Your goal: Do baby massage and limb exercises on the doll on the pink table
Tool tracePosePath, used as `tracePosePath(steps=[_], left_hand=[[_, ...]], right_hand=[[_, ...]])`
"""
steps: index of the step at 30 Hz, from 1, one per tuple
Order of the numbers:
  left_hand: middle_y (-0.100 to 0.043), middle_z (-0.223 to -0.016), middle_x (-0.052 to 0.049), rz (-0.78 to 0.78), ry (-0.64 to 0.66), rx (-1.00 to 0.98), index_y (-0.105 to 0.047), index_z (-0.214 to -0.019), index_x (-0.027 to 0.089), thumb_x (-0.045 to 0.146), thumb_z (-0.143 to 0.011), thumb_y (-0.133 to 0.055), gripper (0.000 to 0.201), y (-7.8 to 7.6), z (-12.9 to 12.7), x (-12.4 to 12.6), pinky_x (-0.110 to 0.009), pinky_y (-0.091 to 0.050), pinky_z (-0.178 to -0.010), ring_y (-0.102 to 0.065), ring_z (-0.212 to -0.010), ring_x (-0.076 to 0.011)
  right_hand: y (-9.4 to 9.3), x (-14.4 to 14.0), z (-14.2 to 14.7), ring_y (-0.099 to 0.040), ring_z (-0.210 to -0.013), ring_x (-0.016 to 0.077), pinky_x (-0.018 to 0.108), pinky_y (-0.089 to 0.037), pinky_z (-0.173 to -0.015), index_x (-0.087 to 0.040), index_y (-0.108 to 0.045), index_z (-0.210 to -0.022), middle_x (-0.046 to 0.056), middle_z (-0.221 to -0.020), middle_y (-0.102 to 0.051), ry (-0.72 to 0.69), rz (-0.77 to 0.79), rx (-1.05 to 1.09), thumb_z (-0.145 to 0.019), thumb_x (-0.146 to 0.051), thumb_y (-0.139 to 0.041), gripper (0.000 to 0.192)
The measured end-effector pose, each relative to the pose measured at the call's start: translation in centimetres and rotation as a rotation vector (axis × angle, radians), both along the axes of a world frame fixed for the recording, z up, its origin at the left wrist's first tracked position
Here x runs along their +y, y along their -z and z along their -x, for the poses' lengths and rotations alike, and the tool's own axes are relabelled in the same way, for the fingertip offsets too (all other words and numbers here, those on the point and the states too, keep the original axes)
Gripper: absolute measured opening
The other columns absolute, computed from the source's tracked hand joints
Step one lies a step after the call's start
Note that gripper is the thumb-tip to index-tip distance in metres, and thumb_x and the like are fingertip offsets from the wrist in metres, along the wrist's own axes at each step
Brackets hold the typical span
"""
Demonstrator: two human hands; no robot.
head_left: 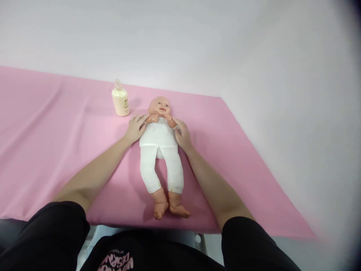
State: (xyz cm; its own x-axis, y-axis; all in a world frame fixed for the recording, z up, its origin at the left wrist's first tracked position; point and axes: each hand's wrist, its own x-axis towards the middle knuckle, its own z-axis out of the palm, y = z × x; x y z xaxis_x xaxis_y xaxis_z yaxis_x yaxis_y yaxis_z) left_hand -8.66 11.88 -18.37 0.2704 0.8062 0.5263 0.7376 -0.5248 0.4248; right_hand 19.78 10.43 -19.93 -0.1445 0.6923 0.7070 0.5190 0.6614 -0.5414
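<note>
At the near edge of the pink sheet (56, 150) lie the doll's 2 bare feet; the doll (160, 150) lies face up, head toward the far edge. The left hand (135, 128) rests open against its left shoulder, the right hand (183, 134) likewise at the other side, perhaps cupping the arm. A cream bottle (120, 99) stands upright near the far edge, left of the head.

A baby doll (161, 150) in a white top and white leggings lies face-up on its back, bare feet toward the camera, arms bent at its chest.
</note>
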Motion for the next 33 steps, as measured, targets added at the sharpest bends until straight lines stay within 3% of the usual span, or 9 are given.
tracePosePath(steps=[13, 19, 26, 29, 33], left_hand=[[-0.064, -0.141, -0.012, 0.006, 0.026, -0.032, -0.062, -0.144, 0.023, 0.027, -0.097, -0.048, 0.049, -0.2, 0.0, 0.1, -0.051, -0.039, -0.116, -0.055, -0.13, -0.03], [-0.066, -0.136, -0.013, -0.039, 0.03, -0.138, -0.065, -0.138, 0.022, 0.034, -0.099, -0.05, 0.044, 0.0, 0.2, 0.3, -0.051, -0.04, -0.117, -0.057, -0.128, -0.03], [-0.05, -0.152, -0.017, -0.107, -0.072, -0.503, -0.036, -0.154, 0.025, 0.058, -0.105, -0.038, 0.059, 0.8, 1.2, 0.8, -0.046, -0.04, -0.12, -0.05, -0.141, -0.0265], [-0.046, -0.155, -0.015, -0.048, -0.179, -0.679, -0.024, -0.157, 0.03, 0.053, -0.108, -0.031, 0.055, 1.9, 1.9, 2.1, -0.044, -0.044, -0.118, -0.05, -0.142, -0.0237], [-0.05, -0.152, -0.013, 0.1, -0.311, -0.956, -0.024, -0.153, 0.032, 0.037, -0.109, -0.03, 0.045, 2.9, 2.7, 3.9, -0.042, -0.048, -0.117, -0.056, -0.138, -0.0202]], right_hand=[[0.0, 0.1, 0.0, -0.061, -0.133, 0.0253, 0.05, -0.045, -0.121, -0.027, -0.064, -0.139, 0.008, -0.141, -0.067, -0.018, 0.031, 0.053, -0.102, -0.037, -0.046, 0.042], [0.1, -0.2, 0.0, -0.059, -0.134, 0.0263, 0.052, -0.044, -0.121, -0.026, -0.058, -0.141, 0.01, -0.142, -0.066, 0.031, 0.052, 0.093, -0.102, -0.045, -0.047, 0.045], [1.0, 0.8, -1.1, -0.051, -0.145, 0.0271, 0.057, -0.046, -0.118, -0.024, -0.027, -0.157, 0.018, -0.158, -0.045, 0.174, -0.034, 0.387, -0.102, -0.044, -0.043, 0.06], [2.4, 2.2, -2.4, -0.052, -0.145, 0.0258, 0.058, -0.051, -0.112, -0.024, -0.017, -0.159, 0.019, -0.159, -0.042, 0.248, -0.066, 0.482, -0.099, -0.036, -0.039, 0.064], [4.7, 4.1, -4.4, -0.059, -0.135, 0.0267, 0.059, -0.057, -0.103, -0.024, -0.016, -0.16, 0.019, -0.154, -0.045, 0.336, 0.002, 0.591, -0.094, -0.033, -0.037, 0.069]])
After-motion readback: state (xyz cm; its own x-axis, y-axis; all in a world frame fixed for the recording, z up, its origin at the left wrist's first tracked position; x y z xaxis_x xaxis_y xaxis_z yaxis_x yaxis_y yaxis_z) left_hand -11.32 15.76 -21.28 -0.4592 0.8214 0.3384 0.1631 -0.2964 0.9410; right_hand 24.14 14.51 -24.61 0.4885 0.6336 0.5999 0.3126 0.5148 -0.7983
